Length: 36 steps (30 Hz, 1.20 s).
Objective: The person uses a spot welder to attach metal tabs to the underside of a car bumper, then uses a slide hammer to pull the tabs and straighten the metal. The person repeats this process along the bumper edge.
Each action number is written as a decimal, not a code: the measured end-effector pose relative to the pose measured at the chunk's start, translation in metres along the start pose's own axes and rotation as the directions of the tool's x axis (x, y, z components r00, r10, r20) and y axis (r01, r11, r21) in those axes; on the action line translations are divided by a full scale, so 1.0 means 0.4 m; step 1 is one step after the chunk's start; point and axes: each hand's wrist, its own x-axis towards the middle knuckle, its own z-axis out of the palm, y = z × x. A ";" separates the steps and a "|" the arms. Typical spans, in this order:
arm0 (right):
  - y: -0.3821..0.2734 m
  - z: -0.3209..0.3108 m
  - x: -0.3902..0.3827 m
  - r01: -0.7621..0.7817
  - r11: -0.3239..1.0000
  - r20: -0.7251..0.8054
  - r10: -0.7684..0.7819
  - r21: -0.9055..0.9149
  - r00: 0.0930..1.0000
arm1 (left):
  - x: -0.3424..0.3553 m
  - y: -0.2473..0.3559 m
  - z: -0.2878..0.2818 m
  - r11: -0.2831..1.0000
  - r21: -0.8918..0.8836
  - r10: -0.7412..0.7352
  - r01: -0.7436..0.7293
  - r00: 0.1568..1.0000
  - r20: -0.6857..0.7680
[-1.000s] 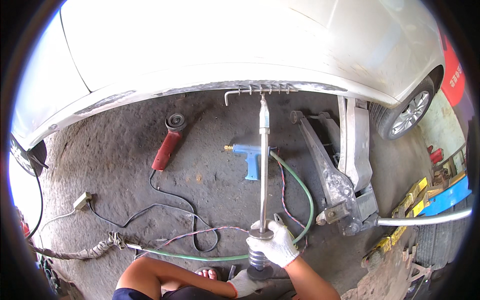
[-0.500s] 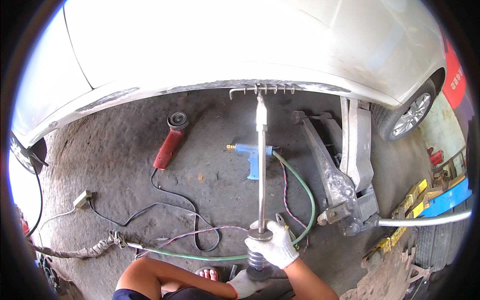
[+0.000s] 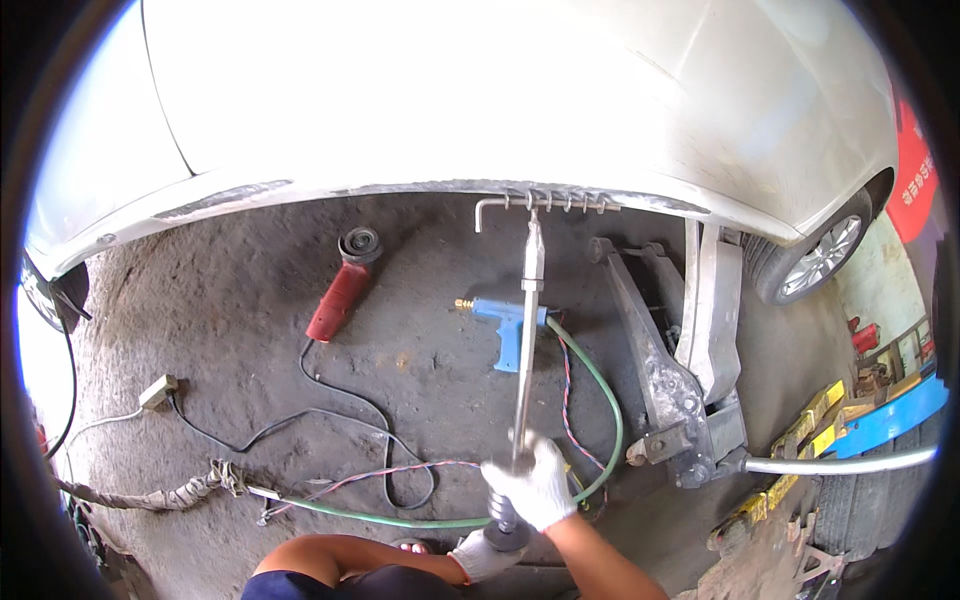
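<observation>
"So, where does the slide hammer (image 3: 528, 340) sit?"

"Straight ahead of you, running from your hands out to the white car (image 3: 400, 100). Its far tip meets the bent rod (image 3: 558, 206), set along a row of small tabs (image 3: 570, 200) at the scuffed sill (image 3: 430, 188)."

"And the hands?"

"Your gloved right hand (image 3: 530, 485) is wrapped round the slide hammer near its lower end, slightly blurred. Your gloved left hand (image 3: 485, 555) rests against the dark end piece (image 3: 507, 537); its fingers are partly hidden, so I cannot tell whether they grip."

"What would help you here?"

"Hold the slide hammer square to the bent rod, I'd say, so the load spreads across the tabs. Brace the end piece, and mind your right fingers near it; they could get pinched."

"Anything close by?"

"Beneath the slide hammer, the blue gun (image 3: 509, 340) lies on the floor (image 3: 230, 330). Farther out, you have the red grinder (image 3: 338, 305) leftward and the jack (image 3: 665, 380) rightward."
</observation>
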 end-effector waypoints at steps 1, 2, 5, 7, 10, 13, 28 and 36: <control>-0.027 -0.012 0.053 -0.068 0.973 0.043 0.060 0.222 0.997 | 0.013 -0.009 0.000 0.996 -0.059 -0.063 0.065 0.998 0.024; -0.058 -0.018 0.102 -0.149 0.891 0.090 0.122 0.429 0.988 | 0.017 -0.019 -0.005 0.984 -0.110 -0.133 0.138 0.990 0.056; -0.153 -0.085 0.240 -0.486 0.597 0.427 0.251 0.638 0.869 | 0.019 0.026 -0.020 0.990 -0.083 -0.112 0.117 0.991 0.072; -0.122 -0.079 0.246 -0.450 0.659 0.399 0.240 0.602 0.885 | 0.017 0.023 -0.010 1.000 -0.008 -0.018 0.019 0.996 0.084; 0.052 0.002 0.053 -0.301 0.868 0.251 0.213 0.394 0.944 | 0.016 0.078 -0.045 0.996 0.091 -0.041 0.024 0.982 0.183; 0.123 0.016 -0.072 -0.111 0.984 0.070 0.102 0.136 0.992 | 0.047 -0.030 0.060 0.948 0.015 0.317 -0.317 0.948 -0.027; 0.337 0.204 -0.132 -0.460 0.884 0.327 0.412 0.083 0.851 | 0.021 0.039 -0.256 0.875 0.473 -0.420 -0.100 0.330 0.846; 0.247 0.238 -0.121 -0.354 0.810 0.270 0.512 -0.467 0.815 | 0.248 0.576 -0.840 0.947 -0.058 0.234 -0.317 0.798 -0.556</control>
